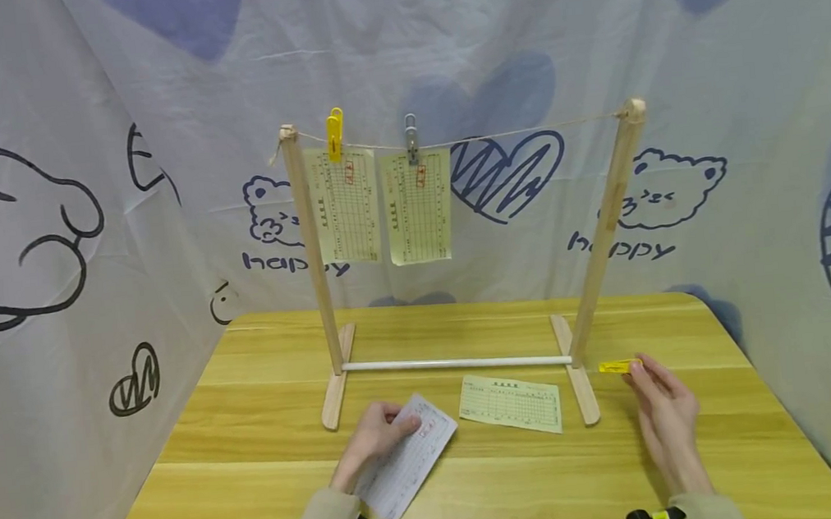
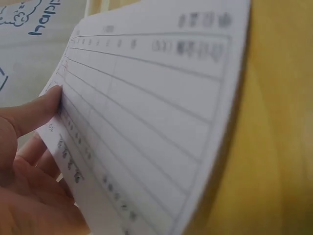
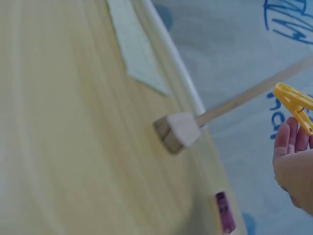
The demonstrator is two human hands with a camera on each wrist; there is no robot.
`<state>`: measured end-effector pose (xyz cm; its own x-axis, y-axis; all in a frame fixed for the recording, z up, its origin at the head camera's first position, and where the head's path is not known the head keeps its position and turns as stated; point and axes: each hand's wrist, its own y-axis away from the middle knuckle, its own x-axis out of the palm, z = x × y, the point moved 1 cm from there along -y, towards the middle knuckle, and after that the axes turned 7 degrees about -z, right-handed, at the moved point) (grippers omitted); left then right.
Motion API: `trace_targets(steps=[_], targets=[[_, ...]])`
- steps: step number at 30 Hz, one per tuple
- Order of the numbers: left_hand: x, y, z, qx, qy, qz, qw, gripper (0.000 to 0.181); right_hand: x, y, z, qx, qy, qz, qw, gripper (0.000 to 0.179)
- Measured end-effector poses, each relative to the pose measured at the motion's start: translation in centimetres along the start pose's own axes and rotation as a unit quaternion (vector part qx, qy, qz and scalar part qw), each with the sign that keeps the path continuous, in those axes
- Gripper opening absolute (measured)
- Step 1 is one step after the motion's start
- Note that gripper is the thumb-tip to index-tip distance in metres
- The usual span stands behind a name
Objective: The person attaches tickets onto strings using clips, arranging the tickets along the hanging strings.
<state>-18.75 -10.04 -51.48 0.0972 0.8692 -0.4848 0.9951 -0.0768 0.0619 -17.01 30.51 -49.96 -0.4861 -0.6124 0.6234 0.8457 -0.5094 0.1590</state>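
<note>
My left hand (image 1: 377,437) pinches a white printed receipt slip (image 1: 413,467) by its edge, thumb on top and fingers beneath. In the left wrist view the slip (image 2: 146,98) is tilted, showing ruled lines and print. Out to the right, my right hand (image 1: 668,410) holds a yellow clothespin (image 1: 614,367) at its fingertips; the right wrist view shows the clothespin (image 3: 296,103) too. A pale green receipt slip (image 1: 510,404) lies flat on the table between the hands, in front of the rack's white bar (image 1: 462,363).
A wooden rack (image 1: 317,252) carries a string (image 1: 523,130). Two green slips hang there, one (image 1: 345,216) under a yellow clothespin (image 1: 335,136), another (image 1: 419,218) under a grey one (image 1: 412,140). A small purple object (image 3: 225,213) lies on the table. Patterned cloth (image 1: 498,21) surrounds the table.
</note>
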Motion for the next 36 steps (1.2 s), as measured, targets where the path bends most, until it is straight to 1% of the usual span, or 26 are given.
trace_targets(steps=[4,8,12,18,23,26,30,36], targets=[[-0.1,-0.1,-0.7,0.009,0.026,-0.02,0.9994,0.021,0.8,0.3,0.6,-0.011,-0.027,0.06,0.9978,0.024],[-0.2,-0.2,-1.7,0.005,0.077,-0.022,0.9968,0.02,1.8,0.5,1.1,-0.019,-0.05,0.101,0.9935,0.027],[-0.3,-0.2,-2.8,0.006,0.114,-0.03,0.993,0.021,2.9,0.7,1.8,-0.029,-0.056,0.116,0.9912,0.027],[-0.2,-0.1,-4.6,0.0,0.145,-0.049,0.9882,0.025,4.8,1.1,2.8,-0.05,-0.049,0.125,0.9897,0.027],[-0.2,0.1,-6.2,0.008,0.176,-0.054,0.9829,0.028,6.5,1.6,3.8,-0.066,-0.022,0.134,0.9886,0.027],[-0.2,0.1,-7.2,0.015,0.192,-0.062,0.9794,0.028,7.7,1.9,4.4,-0.081,-0.001,0.146,0.986,0.027],[-0.3,0.3,-8.6,0.029,0.208,-0.072,0.9751,0.029,9.3,2.4,5.2,-0.108,0.032,0.163,0.9801,0.028],[-0.3,0.6,-10.8,0.045,0.236,-0.075,0.9678,0.029,11.5,2.9,6.4,-0.147,0.075,0.19,0.9676,0.031]])
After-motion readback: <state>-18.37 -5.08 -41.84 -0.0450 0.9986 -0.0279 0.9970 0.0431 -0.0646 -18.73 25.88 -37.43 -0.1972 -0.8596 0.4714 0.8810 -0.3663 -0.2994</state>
